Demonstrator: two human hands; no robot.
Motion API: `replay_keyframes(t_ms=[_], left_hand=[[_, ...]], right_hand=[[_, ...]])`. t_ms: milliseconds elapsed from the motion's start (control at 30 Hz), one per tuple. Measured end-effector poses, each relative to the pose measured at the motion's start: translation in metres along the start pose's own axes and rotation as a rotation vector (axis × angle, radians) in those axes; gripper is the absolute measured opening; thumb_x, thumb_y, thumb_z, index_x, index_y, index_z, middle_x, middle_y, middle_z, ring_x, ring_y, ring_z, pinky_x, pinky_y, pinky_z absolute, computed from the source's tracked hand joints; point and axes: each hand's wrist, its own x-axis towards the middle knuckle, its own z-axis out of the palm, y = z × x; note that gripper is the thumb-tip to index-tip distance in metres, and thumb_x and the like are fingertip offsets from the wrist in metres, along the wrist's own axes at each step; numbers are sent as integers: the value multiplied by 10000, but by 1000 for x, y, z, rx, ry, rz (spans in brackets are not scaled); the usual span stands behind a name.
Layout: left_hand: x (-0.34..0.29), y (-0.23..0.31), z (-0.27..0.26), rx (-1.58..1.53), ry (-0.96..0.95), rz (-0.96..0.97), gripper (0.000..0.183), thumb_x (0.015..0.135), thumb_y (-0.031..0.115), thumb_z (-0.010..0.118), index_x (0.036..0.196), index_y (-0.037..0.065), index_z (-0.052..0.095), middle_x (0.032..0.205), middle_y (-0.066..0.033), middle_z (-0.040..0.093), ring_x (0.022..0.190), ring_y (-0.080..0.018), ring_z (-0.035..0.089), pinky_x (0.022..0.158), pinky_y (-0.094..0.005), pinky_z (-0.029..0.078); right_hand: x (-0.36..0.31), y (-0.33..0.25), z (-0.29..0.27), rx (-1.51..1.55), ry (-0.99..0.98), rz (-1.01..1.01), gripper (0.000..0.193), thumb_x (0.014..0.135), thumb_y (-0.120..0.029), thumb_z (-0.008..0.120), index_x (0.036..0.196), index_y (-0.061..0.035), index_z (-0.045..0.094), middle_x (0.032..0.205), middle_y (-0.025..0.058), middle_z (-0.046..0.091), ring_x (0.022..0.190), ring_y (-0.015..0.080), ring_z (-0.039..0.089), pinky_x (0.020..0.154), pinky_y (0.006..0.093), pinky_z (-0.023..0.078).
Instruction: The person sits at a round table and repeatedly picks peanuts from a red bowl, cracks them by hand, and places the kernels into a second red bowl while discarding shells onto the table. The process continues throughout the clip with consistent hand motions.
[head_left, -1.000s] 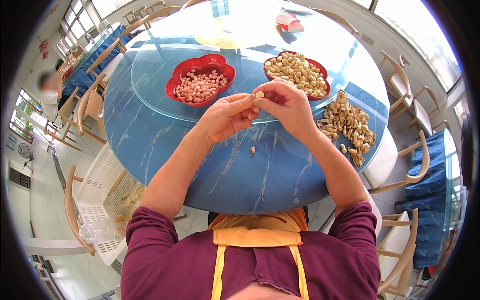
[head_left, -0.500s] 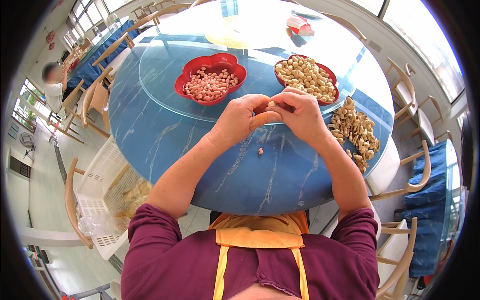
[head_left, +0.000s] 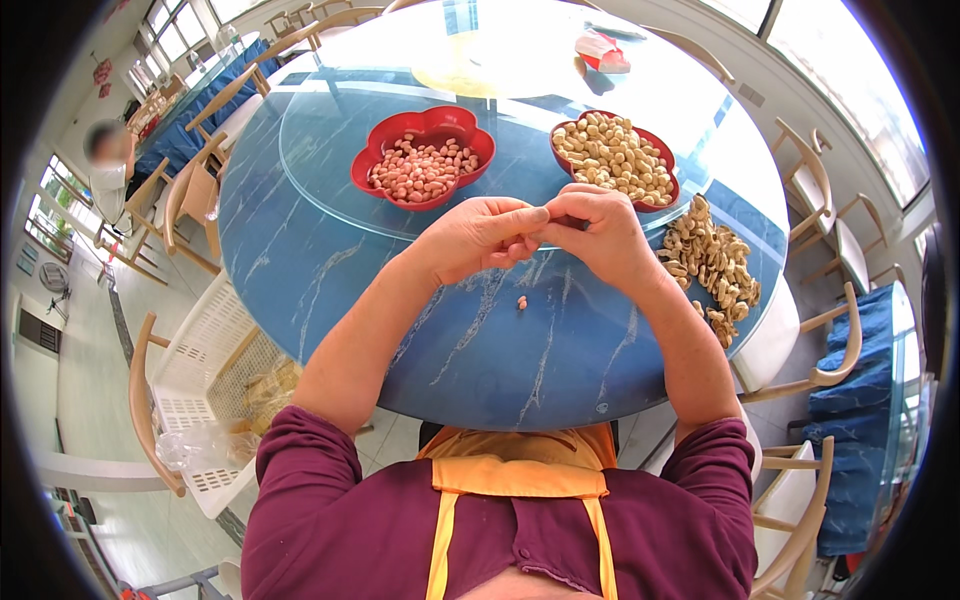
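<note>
My left hand point(head_left: 487, 238) and my right hand point(head_left: 597, 230) meet above the near half of the blue table point(head_left: 450, 350). Thumbs and fingers are pinched together around a peanut, which the fingers now hide. Beyond the left hand stands a red flower-shaped bowl point(head_left: 481, 147) partly filled with pink shelled peanut kernels point(head_left: 425, 170). A second red bowl point(head_left: 657, 205), heaped with unshelled peanuts point(head_left: 615, 155), sits beyond the right hand. Right of my right wrist lies a pile of empty peanut shells point(head_left: 718, 262). One loose pinkish kernel point(head_left: 522, 303) rests on the table below the hands.
Both bowls stand on a round glass turntable point(head_left: 320, 180). A red-and-white packet point(head_left: 602, 52) lies farther back. At lower left, a white plastic basket point(head_left: 190, 375) holds clear bags. Wooden chairs point(head_left: 845, 340) surround the table. A person point(head_left: 108, 170) is at another table at far left.
My left hand has turned and its fingers have shifted against the right ones. The peanut that showed between the thumbs is now covered. The bowls and shell pile look unchanged.
</note>
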Motion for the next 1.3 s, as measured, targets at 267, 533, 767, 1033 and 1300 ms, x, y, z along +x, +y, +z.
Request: replay_keyframes(t_ms=[267, 533, 767, 1033, 1300], left_hand=[[1, -3, -3, -251, 0, 11, 240, 1009, 240, 574, 1038, 11, 640, 868, -3, 578, 718, -52, 468, 563, -170, 381], [6, -8, 2, -189, 190, -29, 217, 1030, 236, 526, 1043, 32, 600, 886, -36, 617, 715, -84, 541, 542, -182, 423], [8, -14, -3, -232, 155, -7, 226, 1030, 240, 527, 1049, 27, 597, 858, -35, 602, 695, -90, 553, 524, -183, 423], [5, -12, -2, -112, 121, -7, 240, 1020, 238, 549, 1029, 16, 640, 855, -23, 611, 699, -72, 545, 515, -175, 400], [-2, 13, -39, 532, 514, 513, 263, 991, -12, 438, 1133, -17, 659, 935, -19, 629, 763, -64, 570, 650, -179, 477]], right_hand=[[3, 9, -4, 57, 77, 1, 122, 795, -47, 759, 914, -41, 735, 781, 36, 645, 693, 113, 616, 631, 248, 491], [0, 5, -1, -333, 84, -238, 139, 798, -153, 766, 901, -86, 700, 806, 28, 620, 719, 199, 620, 629, 315, 505], [-1, 2, 2, -564, 79, -321, 186, 802, -236, 753, 858, -95, 646, 820, 28, 581, 751, 214, 612, 636, 350, 504], [-1, 0, 5, -503, 110, -189, 121, 813, -176, 727, 814, -86, 646, 781, 46, 598, 717, 254, 634, 630, 370, 515], [-4, 20, -71, -619, 450, 155, 135, 827, -193, 701, 862, -63, 707, 861, 84, 695, 693, 233, 671, 653, 344, 533]])
